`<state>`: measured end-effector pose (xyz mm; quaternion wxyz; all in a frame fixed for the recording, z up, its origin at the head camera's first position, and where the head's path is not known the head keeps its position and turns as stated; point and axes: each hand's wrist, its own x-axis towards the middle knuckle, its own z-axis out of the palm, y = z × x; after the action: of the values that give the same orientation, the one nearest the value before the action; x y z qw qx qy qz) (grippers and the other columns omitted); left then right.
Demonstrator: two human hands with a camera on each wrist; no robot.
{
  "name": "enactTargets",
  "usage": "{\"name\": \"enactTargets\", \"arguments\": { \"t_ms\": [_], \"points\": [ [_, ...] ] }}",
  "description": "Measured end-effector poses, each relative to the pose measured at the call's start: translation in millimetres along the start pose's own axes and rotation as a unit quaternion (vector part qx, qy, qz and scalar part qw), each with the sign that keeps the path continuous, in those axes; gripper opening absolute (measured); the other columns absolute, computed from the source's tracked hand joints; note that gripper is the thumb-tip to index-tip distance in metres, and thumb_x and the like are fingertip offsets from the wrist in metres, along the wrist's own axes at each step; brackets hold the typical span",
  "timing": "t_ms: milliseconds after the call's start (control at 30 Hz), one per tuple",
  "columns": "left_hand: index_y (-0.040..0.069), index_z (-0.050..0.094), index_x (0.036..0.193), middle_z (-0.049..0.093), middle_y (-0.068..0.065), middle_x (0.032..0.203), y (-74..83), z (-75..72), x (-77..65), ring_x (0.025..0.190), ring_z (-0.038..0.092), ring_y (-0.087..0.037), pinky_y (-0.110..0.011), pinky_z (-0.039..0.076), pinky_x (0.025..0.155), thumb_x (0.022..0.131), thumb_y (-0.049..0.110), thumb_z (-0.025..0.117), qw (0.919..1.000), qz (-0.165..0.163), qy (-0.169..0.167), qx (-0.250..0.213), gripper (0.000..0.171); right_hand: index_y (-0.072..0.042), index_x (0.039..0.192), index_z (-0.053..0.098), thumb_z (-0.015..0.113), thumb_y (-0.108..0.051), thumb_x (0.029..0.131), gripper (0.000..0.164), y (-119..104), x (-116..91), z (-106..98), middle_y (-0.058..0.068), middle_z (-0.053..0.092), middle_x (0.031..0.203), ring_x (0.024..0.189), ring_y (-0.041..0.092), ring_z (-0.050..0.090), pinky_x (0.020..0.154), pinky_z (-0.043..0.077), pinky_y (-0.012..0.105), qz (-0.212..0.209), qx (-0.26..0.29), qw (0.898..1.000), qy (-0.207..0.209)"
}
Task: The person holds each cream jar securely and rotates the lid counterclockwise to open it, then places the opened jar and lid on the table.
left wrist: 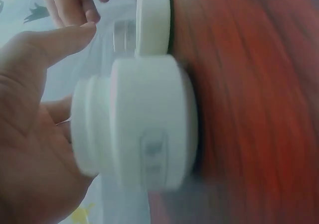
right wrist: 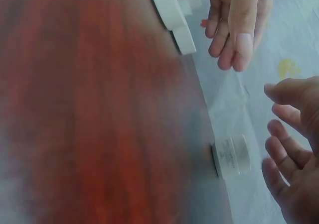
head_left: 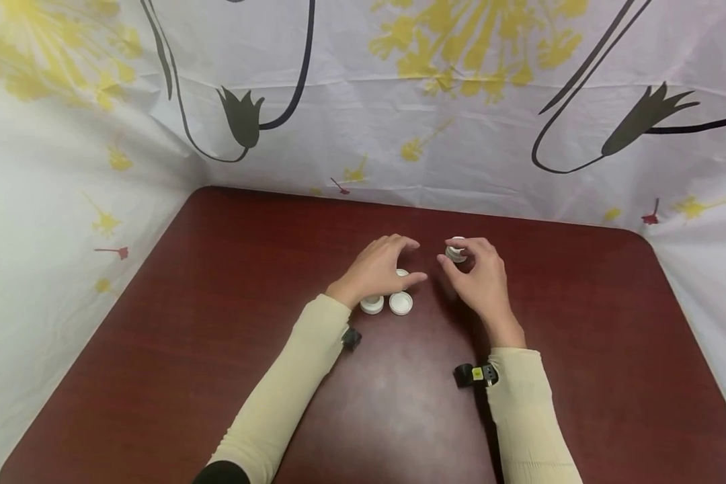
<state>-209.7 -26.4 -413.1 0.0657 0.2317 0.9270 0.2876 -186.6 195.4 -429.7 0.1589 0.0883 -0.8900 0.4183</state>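
Note:
My left hand [head_left: 378,267] reaches over a small group of white pieces, thumb and fingers spread with nothing held. Below it stands a white jar [left wrist: 149,124] with a bare threaded neck and a small printed label. Beside that jar lies a round white lid [head_left: 401,303]. Another white round piece [head_left: 402,273] is mostly hidden by the left hand. My right hand [head_left: 480,275] hovers by a separate small white jar [head_left: 456,255], fingers loosely curved. A gap shows between those fingers and the printed jar [right wrist: 232,157] in the right wrist view.
The dark red wooden table [head_left: 218,269] runs back to a hanging white cloth [head_left: 351,134] with yellow and grey flower prints. A camera [head_left: 474,374] is strapped at the right wrist, and another dark one [head_left: 351,339] at the left.

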Motion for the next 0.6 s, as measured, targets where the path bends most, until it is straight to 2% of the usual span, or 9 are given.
{"name": "enactTargets", "arguments": {
  "t_ms": [133,233,367,467,600],
  "points": [
    [0.016,0.055,0.151,0.063,-0.002,0.145,2.5,3.0,5.8,0.137,0.058,-0.022,-0.042,0.047,0.117,0.097,0.051,0.073,0.9997,-0.013,0.008,-0.017,0.067,-0.004,0.128,0.074,0.078,-0.015,0.095,0.035,4,5,0,0.022,0.064,0.129,0.113,0.042,0.056,0.091,0.044,0.051,0.01,-0.012,1.0,0.007],
    [0.016,0.055,0.151,0.063,-0.001,0.144,2.8,5.9,9.1,0.136,0.059,-0.021,-0.042,0.048,0.115,0.097,0.05,0.073,0.9995,-0.018,0.013,-0.021,0.066,-0.002,0.13,0.072,0.078,-0.014,0.095,0.038,9,8,1,0.024,0.061,0.137,0.121,0.046,0.053,0.103,0.039,0.061,0.02,-0.021,1.0,0.004],
    [0.016,0.055,0.152,0.064,-0.001,0.145,4.3,8.4,14.5,0.136,0.059,-0.02,-0.042,0.044,0.121,0.098,0.049,0.073,0.9996,-0.021,0.012,-0.012,0.066,0.0,0.135,0.069,0.077,-0.016,0.096,0.042,15,14,1,0.026,0.057,0.145,0.13,0.049,0.052,0.114,0.032,0.07,0.039,-0.035,0.998,-0.016],
    [0.015,0.055,0.152,0.064,-0.001,0.145,7.0,10.6,19.0,0.137,0.06,-0.02,-0.042,0.043,0.122,0.098,0.049,0.073,0.9996,-0.022,0.012,-0.011,0.065,-0.001,0.137,0.067,0.074,-0.018,0.098,0.044,18,18,-1,0.026,0.057,0.148,0.132,0.049,0.054,0.113,0.036,0.071,0.051,-0.047,0.997,-0.037],
    [0.015,0.054,0.153,0.064,-0.002,0.146,11.5,15.4,24.1,0.137,0.06,-0.021,-0.04,0.048,0.117,0.099,0.048,0.072,0.9998,-0.011,0.0,-0.016,0.066,-0.005,0.138,0.068,0.074,-0.021,0.099,0.043,21,19,-4,0.024,0.061,0.144,0.125,0.046,0.062,0.101,0.047,0.068,0.07,-0.068,0.994,-0.056]
  ]
}}
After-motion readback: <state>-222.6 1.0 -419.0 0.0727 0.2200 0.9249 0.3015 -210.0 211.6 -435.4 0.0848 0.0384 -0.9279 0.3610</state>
